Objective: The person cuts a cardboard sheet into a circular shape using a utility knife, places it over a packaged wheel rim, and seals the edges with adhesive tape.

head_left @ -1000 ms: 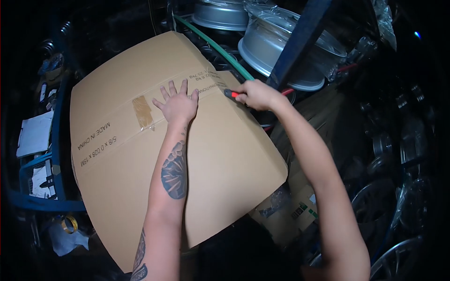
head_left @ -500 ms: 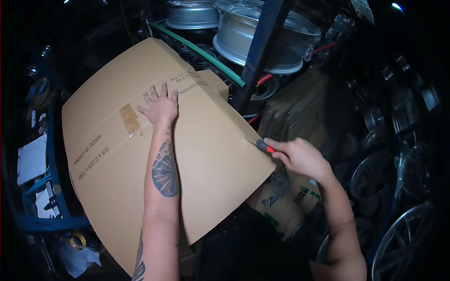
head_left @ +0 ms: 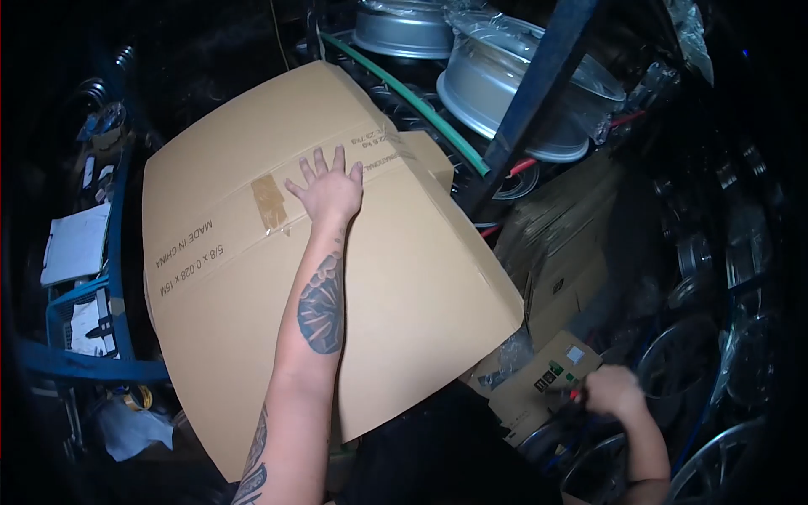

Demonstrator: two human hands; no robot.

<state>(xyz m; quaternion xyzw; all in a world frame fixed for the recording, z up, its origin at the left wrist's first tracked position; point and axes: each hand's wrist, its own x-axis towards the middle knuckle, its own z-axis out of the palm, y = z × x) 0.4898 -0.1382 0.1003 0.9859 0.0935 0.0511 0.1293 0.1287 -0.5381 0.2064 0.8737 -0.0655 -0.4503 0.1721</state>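
A large opened-out cardboard sheet (head_left: 421, 278) with printed lettering fills the middle of the view. My left hand (head_left: 331, 194) lies on it, fingers spread, beside a strip of brown tape (head_left: 270, 203). Low on the right, off the cardboard, my right hand (head_left: 614, 391) is closed around the handle of a black-and-red utility knife (head_left: 562, 393). Motion blurs this hand a little, and the blade cannot be made out. Behind the knife lies a smaller cardboard piece (head_left: 539, 370) with green and black print.
Wrapped silver wheel rims (head_left: 505, 93) sit on a rack with a dark upright post (head_left: 539, 109) and a green bar (head_left: 408, 99). Flattened cartons (head_left: 555, 244) lean at the right, near more wheels (head_left: 673, 362). A blue shelf frame (head_left: 93, 366) stands left.
My right hand and the knife have moved from the cardboard's right edge down and to the right. My left hand stays flat on the sheet. The view has shifted slightly left.
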